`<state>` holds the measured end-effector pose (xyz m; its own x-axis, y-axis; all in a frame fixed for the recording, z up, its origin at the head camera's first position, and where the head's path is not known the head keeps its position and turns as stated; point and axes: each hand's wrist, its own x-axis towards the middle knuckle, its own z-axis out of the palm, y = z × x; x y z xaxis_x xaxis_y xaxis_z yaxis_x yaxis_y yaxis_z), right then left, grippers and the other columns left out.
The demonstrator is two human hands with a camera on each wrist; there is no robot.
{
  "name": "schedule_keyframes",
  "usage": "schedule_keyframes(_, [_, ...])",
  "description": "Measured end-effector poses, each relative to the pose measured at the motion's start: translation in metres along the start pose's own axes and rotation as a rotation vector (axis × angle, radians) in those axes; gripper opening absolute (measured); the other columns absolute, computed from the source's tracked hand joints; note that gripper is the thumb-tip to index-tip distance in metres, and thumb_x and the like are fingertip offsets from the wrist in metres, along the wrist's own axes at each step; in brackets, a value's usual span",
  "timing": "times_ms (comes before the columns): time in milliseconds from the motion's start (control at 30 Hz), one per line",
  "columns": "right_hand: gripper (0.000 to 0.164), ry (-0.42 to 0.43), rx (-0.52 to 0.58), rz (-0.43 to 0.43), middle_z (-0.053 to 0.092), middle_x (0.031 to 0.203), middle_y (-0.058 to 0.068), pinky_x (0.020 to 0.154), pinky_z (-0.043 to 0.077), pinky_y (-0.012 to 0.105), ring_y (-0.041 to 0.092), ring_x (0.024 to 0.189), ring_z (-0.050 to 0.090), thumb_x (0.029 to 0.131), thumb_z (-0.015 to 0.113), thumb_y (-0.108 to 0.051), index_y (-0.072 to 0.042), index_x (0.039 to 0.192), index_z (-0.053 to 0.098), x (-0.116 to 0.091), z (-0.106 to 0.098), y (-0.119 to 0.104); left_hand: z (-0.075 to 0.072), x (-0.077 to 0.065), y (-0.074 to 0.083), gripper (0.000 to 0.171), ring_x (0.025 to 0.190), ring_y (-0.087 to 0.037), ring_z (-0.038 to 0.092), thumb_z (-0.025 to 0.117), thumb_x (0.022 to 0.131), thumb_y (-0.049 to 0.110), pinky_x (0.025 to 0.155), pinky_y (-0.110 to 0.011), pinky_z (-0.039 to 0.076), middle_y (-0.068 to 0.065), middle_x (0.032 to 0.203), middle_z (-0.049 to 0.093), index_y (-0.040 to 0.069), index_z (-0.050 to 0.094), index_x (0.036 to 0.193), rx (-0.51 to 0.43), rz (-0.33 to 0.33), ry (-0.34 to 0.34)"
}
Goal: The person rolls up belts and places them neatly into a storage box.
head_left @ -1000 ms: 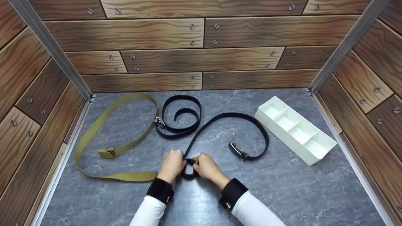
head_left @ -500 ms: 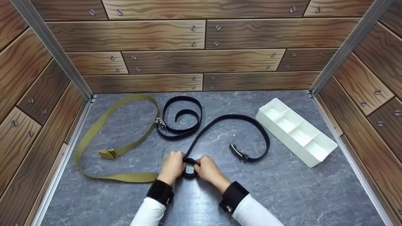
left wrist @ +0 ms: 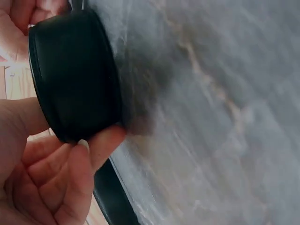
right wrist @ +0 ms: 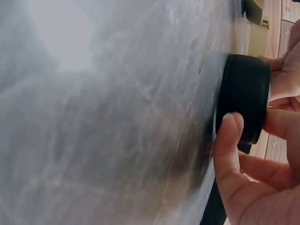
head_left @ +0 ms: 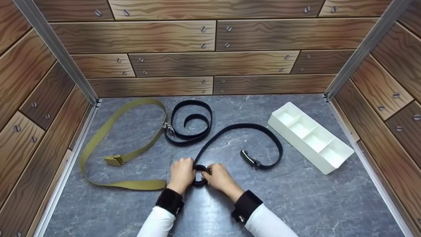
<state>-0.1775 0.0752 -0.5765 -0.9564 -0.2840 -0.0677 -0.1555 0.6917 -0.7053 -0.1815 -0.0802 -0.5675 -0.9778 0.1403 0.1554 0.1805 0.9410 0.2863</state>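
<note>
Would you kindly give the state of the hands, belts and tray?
Front black belt: partly rolled, buckle end loose
Rear black belt: loosely coiled
Olive belt: unfastened, openly curved
White divided tray: upright, lidless
Left hand: holding front black belt
Right hand: holding front black belt

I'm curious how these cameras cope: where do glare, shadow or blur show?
Head view: pale glare on the grey tabletop between the white sleeves, otherwise fairly crisp; left wrist view: the tabletop looks soft, with a dark shadow beside the rolled black belt; right wrist view: a bright glare patch at upper left, the tabletop hazy, the black belt clearer.
</note>
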Motion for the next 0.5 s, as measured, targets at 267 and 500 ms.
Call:
schedule_keyframes(267, [0.023,-0.023,-0.134,-0.124,0.053,0.060,-0.005,0.051,0.047,0.026,0.009,0.053,0.053,0.092,0.061,-0.007,-0.012,0.070,0.064,0.002,0.000,-0.001,-0.002,0.000,-0.002,0.024,0.065,-0.037,0.065,0.081,0.075,0.021,0.055,-0.049,0.050,-0.015,0.074,0.067,0.005,0.064,0.072,-0.005,0.066,-0.039])
schedule_keyframes(500, [0.036,0.114,-0.163,-0.122,0.053,0.111,0.023,0.073,0.054,0.039,0.028,0.087,0.060,0.096,0.062,-0.016,0.007,0.124,0.060,-0.005,-0.013,0.006,-0.002,0.002,-0.005,0.017,0.068,-0.040,0.066,0.077,0.076,0.015,0.056,-0.051,0.051,-0.017,0.076,0.068,0.004,0.065,0.072,0.004,0.029,-0.033])
